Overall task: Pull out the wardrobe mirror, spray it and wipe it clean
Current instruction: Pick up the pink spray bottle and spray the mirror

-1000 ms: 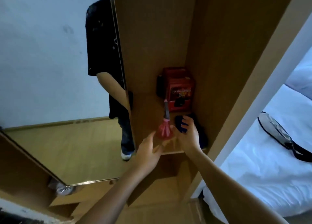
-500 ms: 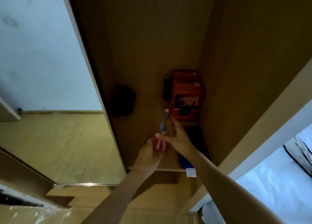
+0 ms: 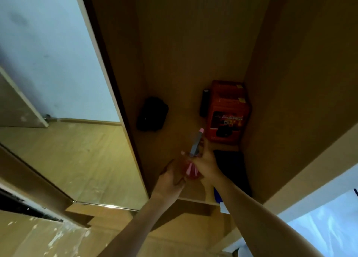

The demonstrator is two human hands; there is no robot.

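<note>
Spray bottle: standing on the wardrobe shelf near its front edge, at 6 o'clock of centre. Long axis is running from the pink faceted base at 6 o'clock to the grey sprayer head, whose pink nozzle tip is pointing toward 12 to 1 o'clock, at the red box.
Right hand: fingers are curling round the neck under the sprayer head, gripping the bottle.
Left hand: cupping the lower body of the bottle from 9 o'clock; fingers bent round it, holding.
Mirror: pulled-out panel at 9 o'clock, glossy, reflecting a pale wall and wood-grain floor; thin metallic lower edge.
Wardrobe: matte brown laminate panels, flat and straight-edged.
Red box: rectangular printed carton at 1 o'clock of the bottle, in the back right corner; a slim black cylinder is standing just beside its left face.
Black object: soft, rounded, at 10 o'clock of the bottle.
Dark flat item: lying on the shelf just right of the right hand; kind cannot be told.
</note>
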